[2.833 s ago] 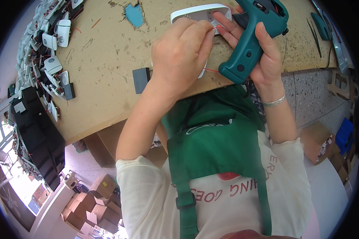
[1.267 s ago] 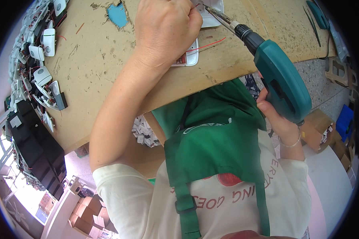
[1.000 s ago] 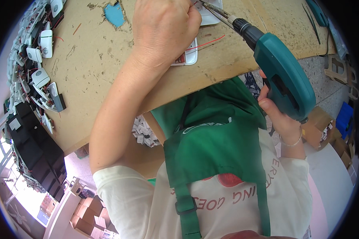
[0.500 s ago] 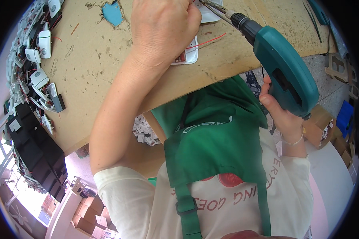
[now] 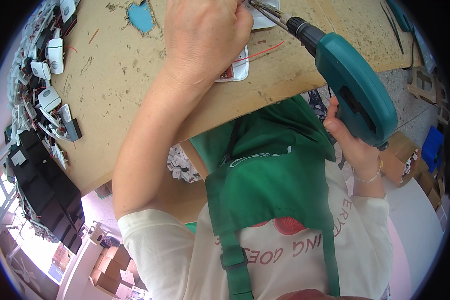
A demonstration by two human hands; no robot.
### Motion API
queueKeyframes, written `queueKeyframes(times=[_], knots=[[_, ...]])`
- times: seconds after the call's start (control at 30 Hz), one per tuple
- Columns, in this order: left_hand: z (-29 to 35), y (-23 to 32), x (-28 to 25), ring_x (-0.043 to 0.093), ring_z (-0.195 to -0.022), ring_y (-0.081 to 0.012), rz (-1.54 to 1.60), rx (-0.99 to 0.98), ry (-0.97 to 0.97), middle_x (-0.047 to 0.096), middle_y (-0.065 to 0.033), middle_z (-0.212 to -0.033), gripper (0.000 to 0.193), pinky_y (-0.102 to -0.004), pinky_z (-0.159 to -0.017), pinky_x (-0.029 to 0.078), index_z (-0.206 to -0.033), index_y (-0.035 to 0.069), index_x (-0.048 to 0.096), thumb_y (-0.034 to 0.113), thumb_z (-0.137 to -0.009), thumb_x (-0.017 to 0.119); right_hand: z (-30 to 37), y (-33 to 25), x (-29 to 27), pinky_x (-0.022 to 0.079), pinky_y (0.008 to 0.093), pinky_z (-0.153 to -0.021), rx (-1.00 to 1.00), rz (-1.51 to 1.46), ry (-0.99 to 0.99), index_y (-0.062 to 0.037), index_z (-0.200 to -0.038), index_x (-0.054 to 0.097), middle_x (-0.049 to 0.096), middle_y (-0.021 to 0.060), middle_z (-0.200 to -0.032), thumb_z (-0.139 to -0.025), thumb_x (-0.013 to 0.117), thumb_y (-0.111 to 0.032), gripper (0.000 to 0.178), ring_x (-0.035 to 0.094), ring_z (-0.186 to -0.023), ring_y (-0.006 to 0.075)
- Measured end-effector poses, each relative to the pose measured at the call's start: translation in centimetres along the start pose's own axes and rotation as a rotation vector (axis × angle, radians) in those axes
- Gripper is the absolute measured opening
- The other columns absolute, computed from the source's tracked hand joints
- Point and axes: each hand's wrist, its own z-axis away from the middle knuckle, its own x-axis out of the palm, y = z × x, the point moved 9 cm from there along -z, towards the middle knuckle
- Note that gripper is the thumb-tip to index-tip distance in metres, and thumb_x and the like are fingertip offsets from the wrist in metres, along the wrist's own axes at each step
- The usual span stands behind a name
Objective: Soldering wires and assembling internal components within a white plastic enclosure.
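My right hand [image 5: 354, 145] is wrapped around the handle of a teal soldering gun [image 5: 357, 82], whose black collar and dirty metal tip point up and left. Close to that tip, my left hand [image 5: 205, 32] is closed with its fingers curled; what they pinch is hidden at the upper edge. Under the left hand lies a white plastic housing [image 5: 242, 70] with a red circuit board [image 5: 227, 75] inside and a thin red wire [image 5: 267, 50] reaching out to the right. Part of another white casing [image 5: 266, 19] shows behind the tip.
The worn tan tabletop [image 5: 110, 100] has a blue-showing hole [image 5: 141, 18]. Along its left edge are piled many white devices [image 5: 49, 98] and black trays [image 5: 47, 185]. An open carton [image 5: 401, 155] stands lower right. A box of small white parts [image 5: 181, 165] sits below the table edge.
The soldering gun has shifted very slightly left and up in my right hand. My left hand stays practically where it was over the white housing.
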Motion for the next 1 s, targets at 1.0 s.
queueKeyframes(times=[1.0], knots=[[-0.1, 0.0, -0.1, 0.059, -0.077, -0.0321, 0.019, -0.012, 0.025, 0.059, -0.0156, -0.089, 0.004, -0.0386, -0.067, 0.048, -0.069, -0.005, 0.059, -0.004, -0.067, 0.062, 0.7, -1.8, -0.1, 0.047, 0.0272, -0.078, -0.072, -0.236, 0.071, -0.0003, -0.113, 0.057, 0.064, 0.0069, -0.099, -0.080, 0.075, -0.013, 0.040, 0.058, -0.092, 0.0155]])
